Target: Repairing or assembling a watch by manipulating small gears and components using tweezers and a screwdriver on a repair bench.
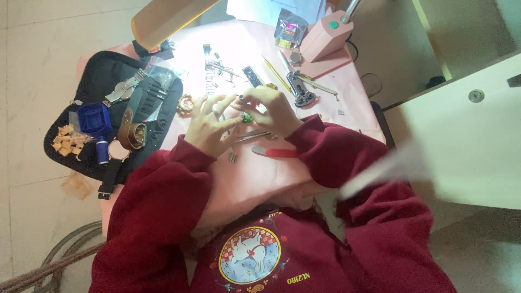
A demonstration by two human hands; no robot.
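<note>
Centrally, a small green part (247, 117) sits above the pink mat (260, 179), pinched at the fingertips of the right hand (271, 108), which is closed on it. Just beside it, the left hand (209, 125) lies with fingers loosely spread, touching the same spot. Tweezers (252, 135) and a red-handled tool (274, 153) lie directly under both hands.

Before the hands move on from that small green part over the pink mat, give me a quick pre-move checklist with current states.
1. Left hand steadying beside the green part: ok.
2. Right hand fingertips on the green part: ok.
3. Firmness of the hold: cannot tell, fingers hide it.
4. Tweezers close beneath the hands: ok.
5. Red-handled tool lying within reach on the pink mat: ok.
6. Small loose parts near the left wrist, could be brushed: not ok.
</note>
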